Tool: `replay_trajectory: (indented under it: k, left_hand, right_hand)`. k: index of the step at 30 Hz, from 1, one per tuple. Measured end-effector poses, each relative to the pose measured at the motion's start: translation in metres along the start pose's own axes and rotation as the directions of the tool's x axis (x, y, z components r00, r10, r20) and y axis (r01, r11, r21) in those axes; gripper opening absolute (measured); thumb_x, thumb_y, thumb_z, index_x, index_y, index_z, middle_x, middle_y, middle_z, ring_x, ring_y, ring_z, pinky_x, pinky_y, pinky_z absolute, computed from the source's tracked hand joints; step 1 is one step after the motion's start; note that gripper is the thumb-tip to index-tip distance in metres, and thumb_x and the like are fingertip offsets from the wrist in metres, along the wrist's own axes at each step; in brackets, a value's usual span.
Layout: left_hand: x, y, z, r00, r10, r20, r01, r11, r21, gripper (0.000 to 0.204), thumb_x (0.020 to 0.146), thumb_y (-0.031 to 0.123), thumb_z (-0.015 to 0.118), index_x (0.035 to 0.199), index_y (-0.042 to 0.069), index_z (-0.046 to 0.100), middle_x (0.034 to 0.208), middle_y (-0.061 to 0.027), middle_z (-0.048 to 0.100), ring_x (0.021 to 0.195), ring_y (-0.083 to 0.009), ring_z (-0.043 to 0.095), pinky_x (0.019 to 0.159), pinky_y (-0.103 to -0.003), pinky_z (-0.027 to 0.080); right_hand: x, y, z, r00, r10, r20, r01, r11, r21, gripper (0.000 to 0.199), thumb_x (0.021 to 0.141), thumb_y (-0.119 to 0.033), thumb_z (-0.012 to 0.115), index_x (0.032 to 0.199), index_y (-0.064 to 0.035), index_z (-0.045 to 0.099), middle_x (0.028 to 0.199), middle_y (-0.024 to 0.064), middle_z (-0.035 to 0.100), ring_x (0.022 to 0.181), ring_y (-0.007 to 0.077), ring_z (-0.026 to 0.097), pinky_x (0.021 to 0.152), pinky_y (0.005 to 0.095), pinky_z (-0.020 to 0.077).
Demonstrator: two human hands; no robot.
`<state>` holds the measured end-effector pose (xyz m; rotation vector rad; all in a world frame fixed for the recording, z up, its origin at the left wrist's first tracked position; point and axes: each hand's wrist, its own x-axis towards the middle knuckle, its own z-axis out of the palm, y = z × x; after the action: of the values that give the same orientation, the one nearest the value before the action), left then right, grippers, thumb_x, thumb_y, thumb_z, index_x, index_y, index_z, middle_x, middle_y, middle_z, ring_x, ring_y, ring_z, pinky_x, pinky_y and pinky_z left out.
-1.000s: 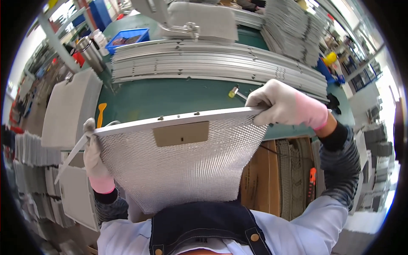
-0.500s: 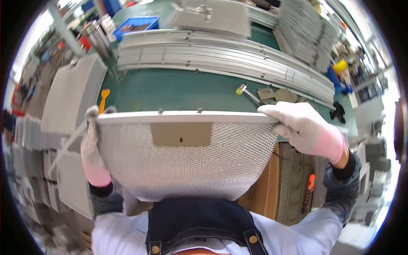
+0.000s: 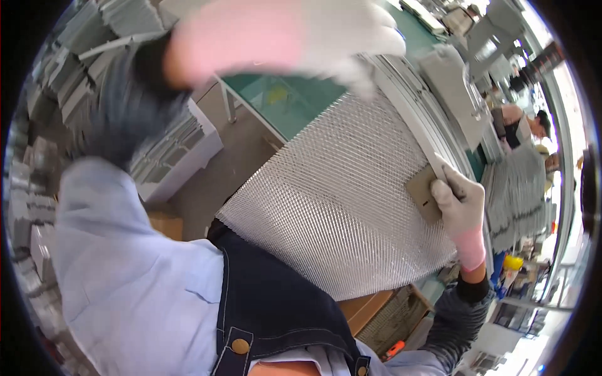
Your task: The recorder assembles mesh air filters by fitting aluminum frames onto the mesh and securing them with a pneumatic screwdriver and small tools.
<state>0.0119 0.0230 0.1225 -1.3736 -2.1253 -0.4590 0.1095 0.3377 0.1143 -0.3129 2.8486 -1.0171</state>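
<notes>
A silvery metal mesh panel slants across the middle, its lower part close to my apron. Along its upper-right edge runs a pale straight rail, with a beige plate beside it. My right hand, in a white glove with a pink cuff, is closed on this edge near the plate. My left hand, gloved alike, looms large and blurred at the top. Its fingers and thumb are at the rail's far end and cover that corner, so the grip is partly hidden.
Behind the panel is a green table bearing long metal rails. Stacked grey sheets stand at the right, with people beyond. A white box of grey panels stands at left. An orange-handled tool lies near a cardboard box.
My view has swung round. The panel has turned from level to steeply slanted, its left end raised. My left hand has moved up to the top; my right hand still holds the edge, now near the plate.
</notes>
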Motion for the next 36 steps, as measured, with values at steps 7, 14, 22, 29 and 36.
replay_trajectory:
  k: [7, 14, 22, 29, 36]
  left_hand:
    - [0.012, -0.006, 0.031, 0.729, -0.411, 0.548, 0.684, 0.474, -0.554, 0.048, 0.078, 0.04, 0.078, 0.098, -0.003, 0.069, 0.08, -0.0077, 0.068, 0.073, -0.0154, 0.065, 0.065, -0.027, 0.052]
    - [-0.115, 0.044, 0.104, 0.416, -0.528, 0.741, 0.766, -0.235, -0.598, 0.014, 0.084, 0.014, 0.073, 0.093, 0.003, 0.07, 0.078, 0.0036, 0.064, 0.071, -0.0024, 0.055, 0.064, -0.021, 0.045]
    - [-0.269, 0.101, 0.123, 0.346, -0.369, 0.863, 0.831, -0.307, -0.464, 0.022, 0.089, 0.005, 0.056, 0.111, -0.001, 0.057, 0.087, 0.0023, 0.058, 0.077, -0.0052, 0.051, 0.073, -0.023, 0.046]
    - [-0.184, 0.036, 0.146, 0.458, -0.589, 0.666, 0.573, -0.377, -0.728, 0.024, 0.1, 0.018, 0.05, 0.11, -0.003, 0.056, 0.093, -0.0027, 0.063, 0.079, -0.0096, 0.059, 0.072, -0.025, 0.048]
    - [-0.184, 0.027, 0.191, 0.502, -0.487, 0.715, 0.506, -0.505, -0.699, 0.038, 0.101, 0.024, 0.051, 0.123, -0.007, 0.054, 0.114, -0.0102, 0.065, 0.096, -0.015, 0.062, 0.087, -0.028, 0.048]
  right_hand:
    - [-0.002, 0.028, 0.0, 0.995, 0.006, -0.103, 0.004, 0.995, 0.101, 0.047, 0.088, -0.019, 0.065, 0.127, 0.0065, 0.058, 0.084, -0.0005, 0.061, 0.075, 0.003, 0.052, 0.068, 0.0181, 0.0442]
    - [0.03, 0.059, 0.012, 0.996, 0.053, -0.078, -0.04, 0.987, 0.159, 0.042, 0.089, -0.014, 0.062, 0.126, 0.0058, 0.059, 0.091, 0.0022, 0.065, 0.078, 0.0067, 0.055, 0.076, 0.0212, 0.0471]
    - [0.092, 0.111, 0.048, 0.995, 0.008, 0.102, -0.024, 0.988, 0.154, 0.031, 0.088, -0.018, 0.063, 0.114, -0.0023, 0.068, 0.093, 0.0124, 0.073, 0.077, 0.0119, 0.065, 0.077, 0.0272, 0.0517]
    - [0.124, 0.091, 0.054, 0.9, 0.108, 0.422, -0.17, 0.979, 0.112, 0.042, 0.085, -0.031, 0.066, 0.108, 0.0044, 0.067, 0.085, 0.0101, 0.07, 0.079, 0.0182, 0.063, 0.077, 0.0329, 0.0503]
    - [-0.014, 0.148, -0.006, 0.842, 0.528, 0.114, -0.495, 0.67, 0.553, 0.042, 0.085, -0.022, 0.072, 0.112, 0.0095, 0.061, 0.086, 0.0096, 0.065, 0.063, 0.0178, 0.064, 0.058, 0.0327, 0.0597]
